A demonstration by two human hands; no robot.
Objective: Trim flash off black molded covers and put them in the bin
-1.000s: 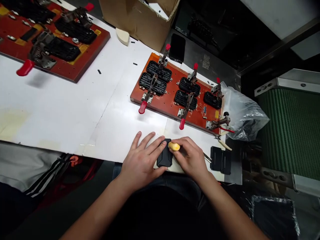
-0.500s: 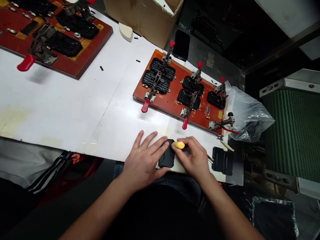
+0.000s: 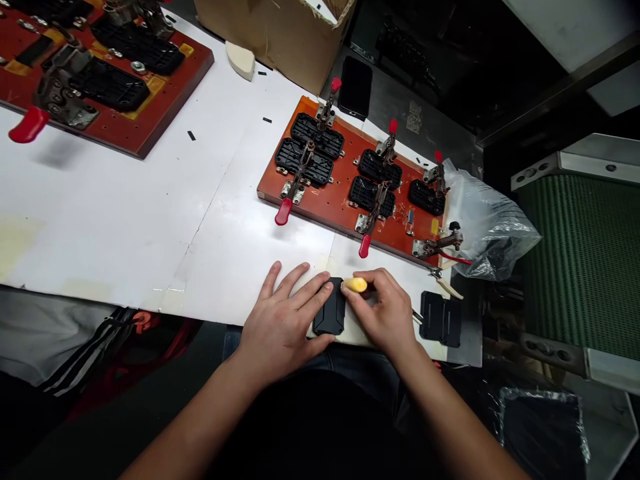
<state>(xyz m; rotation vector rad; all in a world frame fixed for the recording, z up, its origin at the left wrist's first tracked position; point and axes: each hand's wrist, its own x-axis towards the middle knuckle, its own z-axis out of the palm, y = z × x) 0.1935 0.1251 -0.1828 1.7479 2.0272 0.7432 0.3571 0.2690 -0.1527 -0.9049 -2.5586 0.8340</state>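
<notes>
A small black plastic part (image 3: pixel 330 313) lies at the near edge of the white table (image 3: pixel 150 220). My left hand (image 3: pixel 283 323) rests flat beside it, fingers spread, with fingertips and thumb touching the part. My right hand (image 3: pixel 385 313) is closed round a small tool with a yellow handle (image 3: pixel 356 285), held against the part's right side. Another black part (image 3: pixel 441 319) lies just right of my right hand.
An orange fixture board (image 3: pixel 350 187) with red-handled toggle clamps and several black parts sits beyond my hands. A second red board (image 3: pixel 100 73) is at far left. A cardboard box (image 3: pixel 275 33), a phone (image 3: pixel 356 87), a plastic bag (image 3: pixel 485 227) and a green conveyor (image 3: pixel 585 267) lie around.
The view has shifted slightly. My hands stay on the black part, and the yellow-handled tool has moved only a little along its right side.
</notes>
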